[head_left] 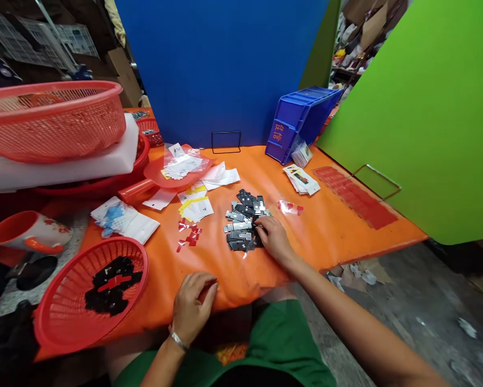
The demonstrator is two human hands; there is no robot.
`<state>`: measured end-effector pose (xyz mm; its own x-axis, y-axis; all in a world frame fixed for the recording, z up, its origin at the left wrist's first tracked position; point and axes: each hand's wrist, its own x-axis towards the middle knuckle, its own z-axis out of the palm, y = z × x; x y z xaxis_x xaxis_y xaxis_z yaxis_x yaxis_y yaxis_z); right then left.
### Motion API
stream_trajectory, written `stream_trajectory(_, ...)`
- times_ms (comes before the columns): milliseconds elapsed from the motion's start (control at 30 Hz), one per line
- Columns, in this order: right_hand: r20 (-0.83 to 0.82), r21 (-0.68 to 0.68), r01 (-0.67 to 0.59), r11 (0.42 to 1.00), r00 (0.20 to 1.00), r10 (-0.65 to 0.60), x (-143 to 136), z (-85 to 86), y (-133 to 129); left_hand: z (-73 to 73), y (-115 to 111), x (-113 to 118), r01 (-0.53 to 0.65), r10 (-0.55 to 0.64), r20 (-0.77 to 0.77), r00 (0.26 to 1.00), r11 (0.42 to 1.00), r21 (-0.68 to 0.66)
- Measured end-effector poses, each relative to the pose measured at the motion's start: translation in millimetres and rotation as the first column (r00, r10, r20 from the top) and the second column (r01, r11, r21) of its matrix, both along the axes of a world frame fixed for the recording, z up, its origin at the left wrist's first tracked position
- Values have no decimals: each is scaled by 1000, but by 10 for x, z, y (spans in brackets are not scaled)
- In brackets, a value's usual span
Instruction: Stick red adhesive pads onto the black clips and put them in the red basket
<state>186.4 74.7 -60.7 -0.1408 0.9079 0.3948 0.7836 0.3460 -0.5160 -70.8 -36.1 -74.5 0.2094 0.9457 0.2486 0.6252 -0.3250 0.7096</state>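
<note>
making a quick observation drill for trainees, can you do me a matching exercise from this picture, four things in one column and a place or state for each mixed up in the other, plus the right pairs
Column one
1. right hand
2. left hand
3. red basket at near left
4. blue bin

Column two
A. contains black pieces
B. toward the back of the orange table
C. fingers at the pile of metal pieces
D. loosely curled near the table's front edge

Right pairs: 1-C, 2-D, 3-A, 4-B
</note>
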Motion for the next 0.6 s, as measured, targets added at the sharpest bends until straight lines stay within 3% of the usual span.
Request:
stream_trajectory(133,55,11,-29,1000,998,28,-66,-27,167,33,14,48,10,-12,-77,997,1000,-19)
stream_trajectory(333,253,-149,63,987,967,-23,-421,95,423,61,30,41,18,-21,-63,998,999,-50)
stream_trajectory(467,170,-200,88,976,984,-54,-429,192,437,67,46,44,9,-12,-50,999,998,-56)
stream_trajectory(600,-171,-289,100,952,973,-154,-318,219,268,74,64,40,1,-1,-11,1000,997,-83)
